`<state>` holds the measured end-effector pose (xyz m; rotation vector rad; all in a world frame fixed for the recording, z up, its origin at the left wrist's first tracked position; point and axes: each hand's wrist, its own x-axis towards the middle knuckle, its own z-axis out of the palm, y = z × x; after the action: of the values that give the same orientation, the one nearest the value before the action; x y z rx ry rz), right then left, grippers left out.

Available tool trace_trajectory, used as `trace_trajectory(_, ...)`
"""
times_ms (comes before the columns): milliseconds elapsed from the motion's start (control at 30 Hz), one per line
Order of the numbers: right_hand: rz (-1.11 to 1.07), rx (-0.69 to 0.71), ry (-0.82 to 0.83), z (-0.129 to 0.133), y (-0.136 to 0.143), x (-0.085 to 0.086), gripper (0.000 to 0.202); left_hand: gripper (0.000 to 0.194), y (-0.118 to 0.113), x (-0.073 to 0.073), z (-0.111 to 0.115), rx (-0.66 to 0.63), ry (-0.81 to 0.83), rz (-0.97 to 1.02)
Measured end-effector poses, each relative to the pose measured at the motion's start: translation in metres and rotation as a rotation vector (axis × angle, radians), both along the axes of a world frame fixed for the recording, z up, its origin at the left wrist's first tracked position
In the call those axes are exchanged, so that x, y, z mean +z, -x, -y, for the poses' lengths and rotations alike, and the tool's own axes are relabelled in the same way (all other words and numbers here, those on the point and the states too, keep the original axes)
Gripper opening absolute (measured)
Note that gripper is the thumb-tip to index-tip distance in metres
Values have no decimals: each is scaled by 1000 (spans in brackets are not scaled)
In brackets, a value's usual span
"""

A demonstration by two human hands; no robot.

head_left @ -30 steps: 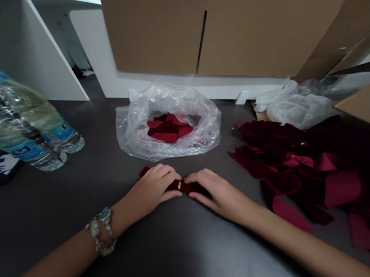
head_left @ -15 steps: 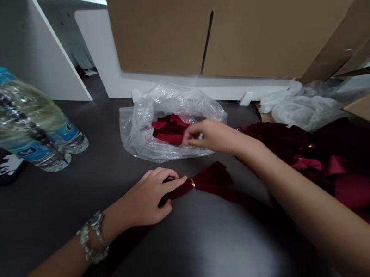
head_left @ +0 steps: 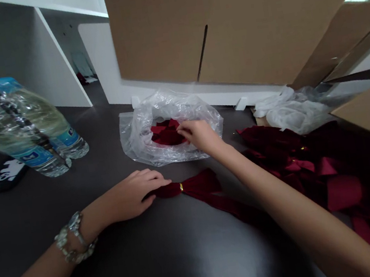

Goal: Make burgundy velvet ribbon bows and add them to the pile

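Note:
On the dark table lies a dark red velvet bow [head_left: 201, 183] with a gold tie at its middle and tails running to the right. My left hand [head_left: 137, 193] rests at the bow's left end, its fingers closed over that end. Behind it, a clear plastic bag [head_left: 143, 140] stands open with red fabric pieces [head_left: 166, 133] inside. My right hand [head_left: 198, 134] reaches over the bag's right side, thumb and fingertips pinched together at the edge of the red pieces. What the fingertips hold is too small to make out.
A heap of dark red bows [head_left: 342, 190] covers the right side. Behind it lies crumpled white plastic [head_left: 293, 112]. Large bottles [head_left: 39, 129] and a black phone-like object [head_left: 4, 176] stand at the left. Cardboard [head_left: 237, 22] rises at the back.
My left hand has shifted left on the bow, showing more of its left loop. My right hand has moved slightly left over the bag. The view has shifted a little.

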<state>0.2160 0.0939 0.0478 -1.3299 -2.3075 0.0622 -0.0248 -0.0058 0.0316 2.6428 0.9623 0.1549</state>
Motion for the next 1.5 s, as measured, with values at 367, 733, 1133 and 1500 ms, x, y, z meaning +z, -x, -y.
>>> trace_trajectory(367,-258,460,-268,118,-11,-19,14,43,-37,10,14,524,945,919)
trace_trajectory(733,-500,268,238,118,-3,-28,6,24,-43,3,17,637,1007,914)
trace_trajectory(1133,-613,153,455,114,-3,-34,17,20,-43,-11,17,523,747,845)
trace_trajectory(1500,-828,110,614,115,2,-36,17,21,-45,-9,20,567,674,902)
